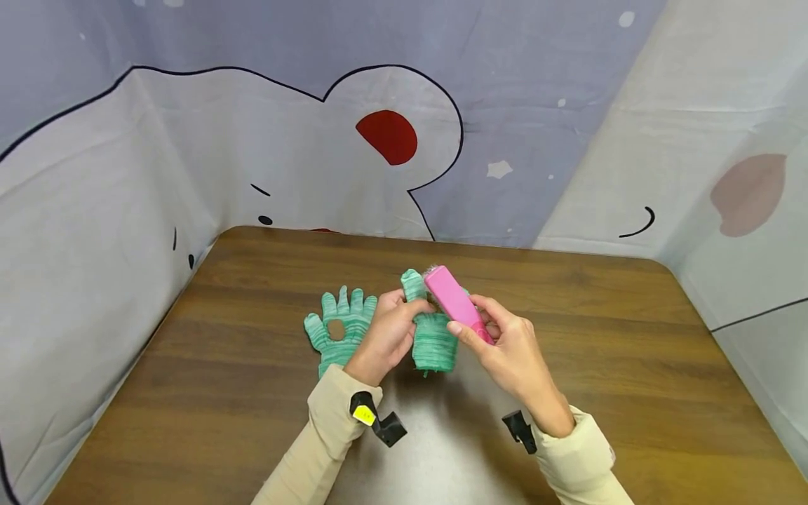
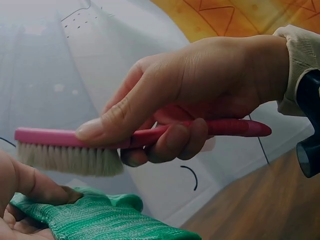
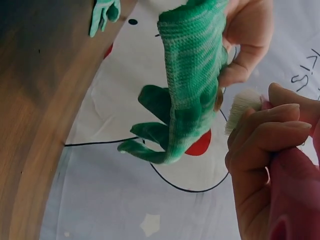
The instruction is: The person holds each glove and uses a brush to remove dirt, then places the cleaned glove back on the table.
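Note:
A green knit glove (image 1: pixel 435 347) is gripped in my left hand (image 1: pixel 386 333), lifted above the table with its cuff toward me. The thumb presses on its near face, and in the right wrist view the loose fingers of this glove (image 3: pixel 195 65) dangle. My right hand (image 1: pixel 514 354) holds a pink brush (image 1: pixel 453 298) by its handle, thumb along the back. Pale bristles (image 2: pixel 70 159) face down, close over the glove and the left thumb in the left wrist view. A second green glove (image 1: pixel 356 326), with a round brownish patch on its palm, lies flat beside the left hand.
The brown wooden table (image 1: pixel 631 351) spreads out around both hands. A printed curtain (image 1: pixel 505 105) stands along its back and sides. Each wrist carries a black camera mount (image 1: pixel 520 429) over a cream sleeve (image 1: pixel 583 456).

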Available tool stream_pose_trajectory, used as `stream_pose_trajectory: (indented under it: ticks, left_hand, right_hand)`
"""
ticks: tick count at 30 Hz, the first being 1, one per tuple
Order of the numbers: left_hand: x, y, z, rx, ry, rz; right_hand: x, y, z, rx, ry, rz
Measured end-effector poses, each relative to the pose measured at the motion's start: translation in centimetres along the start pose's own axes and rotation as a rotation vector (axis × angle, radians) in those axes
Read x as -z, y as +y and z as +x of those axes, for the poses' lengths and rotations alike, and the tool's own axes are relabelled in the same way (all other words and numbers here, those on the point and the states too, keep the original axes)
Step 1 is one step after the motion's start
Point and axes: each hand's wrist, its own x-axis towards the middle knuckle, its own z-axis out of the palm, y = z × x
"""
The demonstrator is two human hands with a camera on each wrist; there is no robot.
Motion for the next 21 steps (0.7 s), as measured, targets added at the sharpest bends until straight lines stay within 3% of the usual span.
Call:
stream_pose_trajectory:
  ticks: [12,21]
  left_hand:
    - [-0.2,-0.12,0.0,-0.028,0.028,0.019]
    - [-0.38,0.34,-0.2,-0.021,-0.014,0.029]
  right_hand:
    - [-0.51,-0.56,-0.35,-0.005,-0.03,-0.029]
    - [-0.53,-0.3,-0.19,-0.009,-0.022,-0.016]
